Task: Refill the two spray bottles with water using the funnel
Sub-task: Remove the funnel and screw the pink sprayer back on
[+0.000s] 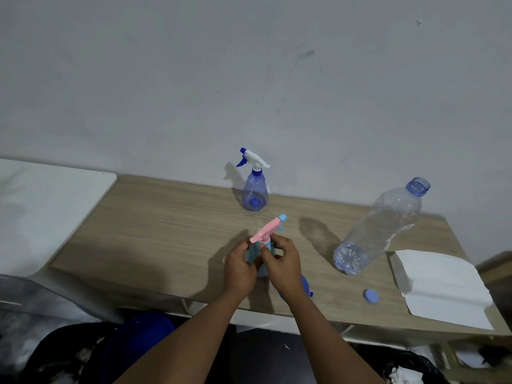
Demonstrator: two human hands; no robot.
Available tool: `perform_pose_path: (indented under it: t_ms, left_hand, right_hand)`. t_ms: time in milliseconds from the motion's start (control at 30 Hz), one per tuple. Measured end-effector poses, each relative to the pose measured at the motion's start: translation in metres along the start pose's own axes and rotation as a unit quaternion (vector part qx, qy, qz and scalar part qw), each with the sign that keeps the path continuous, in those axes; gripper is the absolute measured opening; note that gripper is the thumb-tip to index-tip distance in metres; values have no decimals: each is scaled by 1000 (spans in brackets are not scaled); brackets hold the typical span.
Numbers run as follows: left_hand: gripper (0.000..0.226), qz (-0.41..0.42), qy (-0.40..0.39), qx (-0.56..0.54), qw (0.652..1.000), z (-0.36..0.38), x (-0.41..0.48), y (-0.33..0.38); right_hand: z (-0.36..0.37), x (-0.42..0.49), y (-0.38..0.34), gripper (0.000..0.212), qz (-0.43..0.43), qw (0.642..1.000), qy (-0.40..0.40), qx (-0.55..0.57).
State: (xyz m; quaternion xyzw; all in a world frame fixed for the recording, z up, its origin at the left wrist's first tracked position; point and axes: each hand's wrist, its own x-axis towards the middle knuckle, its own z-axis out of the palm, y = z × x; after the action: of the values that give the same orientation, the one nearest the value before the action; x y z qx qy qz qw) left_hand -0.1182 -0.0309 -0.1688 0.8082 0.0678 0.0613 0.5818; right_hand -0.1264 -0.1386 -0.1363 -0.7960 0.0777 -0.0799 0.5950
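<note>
Pink-headed spray bottle [266,231] stands nearer than blue-triggered spray bottle [255,191], both upright.

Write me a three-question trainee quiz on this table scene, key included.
1. True or false: the large clear bottle has its cap on.
2. Which thing do the left hand and right hand grip? A) the large clear bottle B) the pink-topped spray bottle C) the loose blue cap
3. Fill in: the loose blue cap lies beside the white ____.
Key: 1 false, its mouth is open; 2 B; 3 paper.
</note>
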Motion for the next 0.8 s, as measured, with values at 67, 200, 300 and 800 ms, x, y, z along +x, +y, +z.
perform_pose_path:
  t_ms: [67,200,300,800]
  left_hand:
    - [35,-8,-8,-7,1000,1,1,-4]
    - [37,-3,-11,1,1000,0,4,-7]
    - [41,11,-22,-1,1000,-4,4,-7]
    - [48,-2,-46,3,999,-8,9,-15]
  right_hand:
    - [-2,-1,1,17,18,999,24,20]
    - [-2,-2,3,32,-2,1000,-2,9]
    - [1,4,0,32,-15,998,-44,-47]
    - [13,6,3,29,43,997,63,-3]
